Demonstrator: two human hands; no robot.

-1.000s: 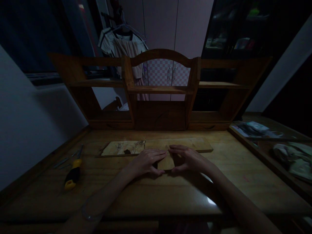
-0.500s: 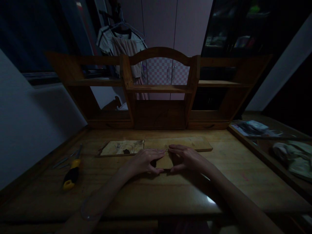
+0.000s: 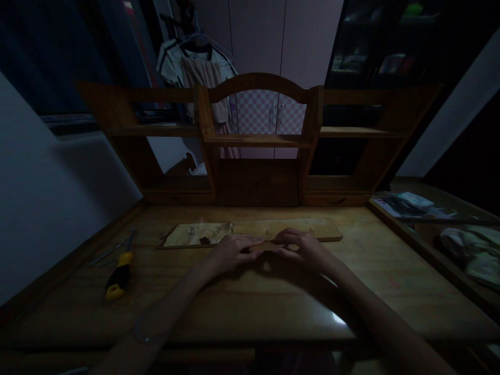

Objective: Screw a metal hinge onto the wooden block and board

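Note:
A small piece of wood (image 3: 267,246) is pinched between my two hands, seen nearly edge-on over the desk. My left hand (image 3: 233,252) grips its left end, thumb below and fingers above. My right hand (image 3: 300,249) holds the right end the same way. Just behind my hands lies a long flat board (image 3: 304,226), its left part covered with a pale, torn and stained layer (image 3: 195,234). Fingers hide part of the small piece and of the board's front edge.
On the left of the desk (image 3: 242,307) lies a yellow and black screwdriver (image 3: 120,272) beside several thin metal pieces (image 3: 111,253). A wooden shelf unit (image 3: 258,140) stands along the back. To the right, a lower surface holds plastic packets (image 3: 416,202) and pale cloth (image 3: 474,247).
The small wood piece has tilted up from showing its broad face to nearly edge-on. Both hands have turned with it, thumbs rising. The view has shifted slightly.

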